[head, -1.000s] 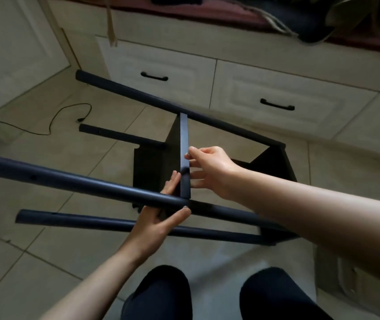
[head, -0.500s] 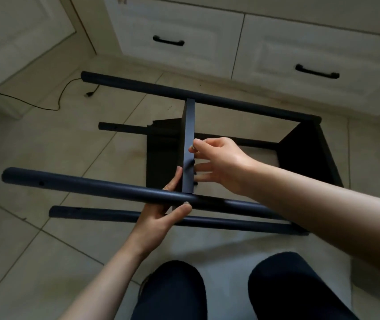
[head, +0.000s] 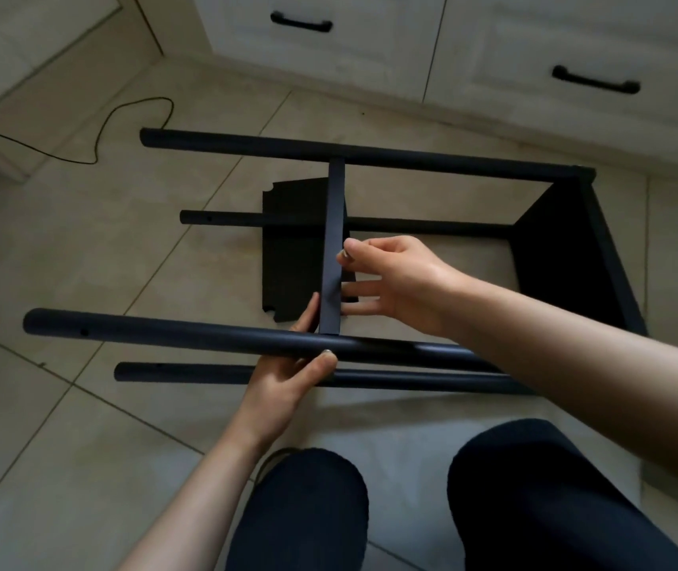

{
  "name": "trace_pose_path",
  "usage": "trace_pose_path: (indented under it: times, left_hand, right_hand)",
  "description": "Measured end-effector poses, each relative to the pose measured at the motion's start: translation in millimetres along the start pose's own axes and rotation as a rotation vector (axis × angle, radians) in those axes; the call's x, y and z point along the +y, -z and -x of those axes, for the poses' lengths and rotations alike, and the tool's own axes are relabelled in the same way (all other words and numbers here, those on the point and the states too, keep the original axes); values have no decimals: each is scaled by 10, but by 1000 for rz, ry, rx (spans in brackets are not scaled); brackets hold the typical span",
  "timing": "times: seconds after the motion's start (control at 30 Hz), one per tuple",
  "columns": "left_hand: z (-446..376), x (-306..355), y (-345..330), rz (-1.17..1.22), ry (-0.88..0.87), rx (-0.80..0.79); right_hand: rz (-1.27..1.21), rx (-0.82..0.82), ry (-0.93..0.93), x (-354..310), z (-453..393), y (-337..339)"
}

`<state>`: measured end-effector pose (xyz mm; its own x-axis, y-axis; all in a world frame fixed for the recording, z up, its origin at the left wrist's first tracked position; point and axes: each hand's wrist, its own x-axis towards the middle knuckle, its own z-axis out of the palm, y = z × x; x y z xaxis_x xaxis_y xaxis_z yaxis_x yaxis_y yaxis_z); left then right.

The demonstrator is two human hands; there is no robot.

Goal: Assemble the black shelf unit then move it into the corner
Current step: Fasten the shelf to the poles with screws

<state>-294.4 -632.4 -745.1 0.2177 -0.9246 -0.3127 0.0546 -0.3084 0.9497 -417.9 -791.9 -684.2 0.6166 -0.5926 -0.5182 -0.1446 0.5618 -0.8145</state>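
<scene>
A beige tiled floor [head: 81, 261] runs up to cream drawer fronts [head: 535, 55] with black handles at 12 o'clock; no writing is legible. The black shelf unit [head: 555, 249] lies on its side at centre, four round poles horizontal, its 3 o'clock end dark and hard to read. The left hand [head: 287, 377] grips the nearest pole [head: 164, 329]. The right hand [head: 395, 278] pinches the upright middle shelf board [head: 334, 241] with thumb and forefinger, other fingers spread. A thin cable [head: 123, 129] trails at 10 o'clock.

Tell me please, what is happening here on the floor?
A person is assembling a black shelf unit lying on its side on the tiled floor. The left hand holds the near pole. The right hand pinches the middle shelf, fitting it between the poles. One end shelf is already attached.
</scene>
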Motion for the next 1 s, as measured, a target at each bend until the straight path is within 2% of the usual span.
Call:
trace_pose_path:
  times: [0.13, 0.23, 0.3, 0.43, 0.5, 0.57, 0.63, 0.7, 0.83, 1.0]
  left_hand:
    - [25, -40, -6, -13, 24, 21]
    - [97, -29, -15, -29, 103, 114]
    - [182, -10, -21, -134, 171, 179]
    - [293, 143, 9, -559, 280, 367]
    - [292, 296, 11, -866, 296, 410]
    - [283, 400, 3, -1139, 162, 503]
    - [262, 489, -12, -1281, -52, 583]
    - [196, 547, 14, -1318, -100, 519]
    - [-4, 607, 160, -1252, 3, 268]
    - [-188, 678, 347, -1216, -120, -61]
  right_hand:
    - [-7, -11, 3, 32, -4, 14]
    - [-15, -12, -12, 71, -30, 6]
    - [-20, -21, -22, 107, -45, -12]
    - [-21, -26, -29, 141, -60, -17]
    - [-36, -28, -29, 129, -58, -10]
    - [-31, -28, -30, 118, -51, -12]
    - [-15, -32, -30, 112, -47, -24]
    - [-6, -35, -29, 110, -49, -30]
    - [-5, -36, -27, 103, -51, -32]
    - [-11, -37, -23, 108, -63, -30]
